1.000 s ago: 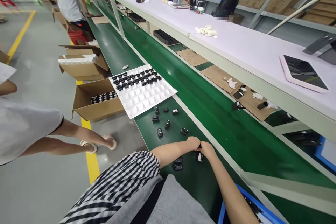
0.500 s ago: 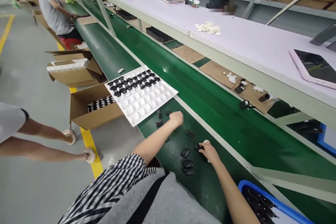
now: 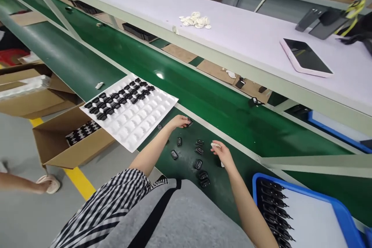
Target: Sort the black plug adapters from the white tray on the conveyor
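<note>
My left hand [image 3: 178,121] pinches a small black oval casing [image 3: 190,122] at its fingertips, close to the right corner of a white moulded tray [image 3: 132,133]. Black pieces fill the tray's far-left rows; its nearer pockets are bare. Off to the right, my right hand [image 3: 225,155] hovers over the green bench [image 3: 186,178], fingers apart, with white covers on some fingertips. I see no casing in its grasp, though its underside is hidden. Between both hands lie several similar black casings [image 3: 198,164], some paired closely.
A blue bin [image 3: 319,192] holding rows of black parts stands at right. Cardboard boxes [image 3: 69,153] sit left of the bench. Beyond the green belt [image 3: 162,79] runs a raised white shelf [image 3: 238,33] with white finger cots [image 3: 197,20] and a pink-edged tablet [image 3: 306,58].
The view has turned right. My right hand has let go of a black casing, and a second one now lies beside the formerly single one. My left hand now grips a casing.
</note>
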Motion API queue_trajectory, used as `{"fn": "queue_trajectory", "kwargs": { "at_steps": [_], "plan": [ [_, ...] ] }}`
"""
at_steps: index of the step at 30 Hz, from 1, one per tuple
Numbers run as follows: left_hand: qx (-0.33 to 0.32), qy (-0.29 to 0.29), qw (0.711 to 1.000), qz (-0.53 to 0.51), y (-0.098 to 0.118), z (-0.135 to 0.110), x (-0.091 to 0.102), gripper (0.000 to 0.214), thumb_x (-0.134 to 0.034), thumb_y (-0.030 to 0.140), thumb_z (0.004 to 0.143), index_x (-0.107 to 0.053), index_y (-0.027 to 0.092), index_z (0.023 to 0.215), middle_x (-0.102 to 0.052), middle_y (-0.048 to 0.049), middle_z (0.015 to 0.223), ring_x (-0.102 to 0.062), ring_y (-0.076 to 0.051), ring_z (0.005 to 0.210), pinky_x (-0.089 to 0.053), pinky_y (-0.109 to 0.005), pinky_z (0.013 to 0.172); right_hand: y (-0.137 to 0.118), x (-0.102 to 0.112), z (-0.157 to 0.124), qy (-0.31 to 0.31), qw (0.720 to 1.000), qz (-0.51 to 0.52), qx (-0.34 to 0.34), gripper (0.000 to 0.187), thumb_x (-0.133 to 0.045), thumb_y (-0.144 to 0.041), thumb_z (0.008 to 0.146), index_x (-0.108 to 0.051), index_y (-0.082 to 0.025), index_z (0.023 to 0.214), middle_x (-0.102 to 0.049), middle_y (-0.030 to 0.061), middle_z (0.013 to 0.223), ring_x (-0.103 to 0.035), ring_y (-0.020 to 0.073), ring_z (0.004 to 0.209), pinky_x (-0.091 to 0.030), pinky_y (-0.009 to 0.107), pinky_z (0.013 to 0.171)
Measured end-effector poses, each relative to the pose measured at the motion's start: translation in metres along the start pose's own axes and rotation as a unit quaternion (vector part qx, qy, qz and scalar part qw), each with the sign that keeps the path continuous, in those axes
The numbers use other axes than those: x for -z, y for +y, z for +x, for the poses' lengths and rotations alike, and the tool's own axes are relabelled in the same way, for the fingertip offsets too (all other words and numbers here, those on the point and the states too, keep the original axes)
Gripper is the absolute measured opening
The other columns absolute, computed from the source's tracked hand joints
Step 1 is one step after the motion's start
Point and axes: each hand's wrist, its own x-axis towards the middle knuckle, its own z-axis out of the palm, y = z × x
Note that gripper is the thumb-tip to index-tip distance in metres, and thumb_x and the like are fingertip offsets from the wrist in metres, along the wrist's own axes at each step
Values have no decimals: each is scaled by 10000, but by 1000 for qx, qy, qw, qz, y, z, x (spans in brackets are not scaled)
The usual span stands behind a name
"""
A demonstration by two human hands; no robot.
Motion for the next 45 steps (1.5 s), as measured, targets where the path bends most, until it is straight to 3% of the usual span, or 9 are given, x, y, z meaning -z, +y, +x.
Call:
{"fn": "queue_trajectory", "kwargs": {
  "at_steps": [3,6,11,15,19,22,26,32,45],
  "plan": [
    [-57,-51,995,-60,27,-23,-29,252,-451,315,750,-534,162,932,-615,-6,833,-587,-64,696,-454,-138,581,-14,6,0,8,996,85,6,422,-393,-403,731,-475,-154,1062,-575,69,894,-569,157,767,-457,255,611],
    [-98,-78,989,-78,51,-44,-66,240,-483,279,720,-542,149,913,-607,-11,816,-584,-85,677,-453,-165,569,-23,18,-1,4,978,207,16,434,-520,-409,655,-510,-198,1035,-558,48,970,-557,136,752,-449,222,561],
    [-146,-53,987,-37,71,-62,-119,356,-585,170,628,-496,149,972,-569,-10,926,-565,-86,778,-440,-167,685,-8,53,-12,-86,959,270,-8,365,-731,-239,407,-621,-159,745,-606,19,772,-547,123,648,-442,206,544],
    [-77,-53,996,14,73,-64,-160,525,-602,193,625,-380,110,1094,-526,-91,1041,-567,-128,852,-446,-207,736,32,73,-22,-70,953,294,-34,364,-735,-369,401,-564,-162,648,-595,20,687,-578,168,660,-461,255,572],
    [37,-39,992,115,75,-56,-208,635,-644,276,590,-375,2,1095,-436,-254,1114,-468,-329,1024,-405,-401,817,75,71,-29,4,950,311,-31,450,-569,-614,504,-452,-201,641,-590,32,737,-584,195,748,-469,286,577],
    [40,-49,984,167,74,-47,-230,540,-606,171,621,-395,29,1097,-432,-236,1134,-477,-321,1016,-411,-407,810,96,64,-31,35,960,278,-21,418,-560,-578,537,-416,-199,639,-587,48,745,-580,210,770,-472,318,610],
    [-58,-75,974,204,63,-39,-232,398,-471,55,683,-448,129,1074,-492,-104,1118,-475,-198,1038,-400,-323,865,106,57,-33,74,981,180,6,273,-598,-388,581,-449,-185,687,-577,54,858,-538,211,876,-434,356,748],
    [-114,-60,963,238,49,-40,-227,437,-487,109,659,-442,145,1092,-490,-96,1115,-482,-209,1017,-404,-286,850,97,47,-37,78,996,-21,38,85,-538,-175,638,-507,-197,715,-570,27,908,-515,201,883,-390,361,804],
    [-182,-52,943,273,37,-34,-228,313,-409,154,740,-492,144,1042,-555,-89,1051,-521,-199,971,-411,-288,831,82,43,-35,-25,952,-302,40,334,-542,-105,711,-522,-188,1034,-569,72,1039,-532,231,932,-400,323,805]
  ]
}}
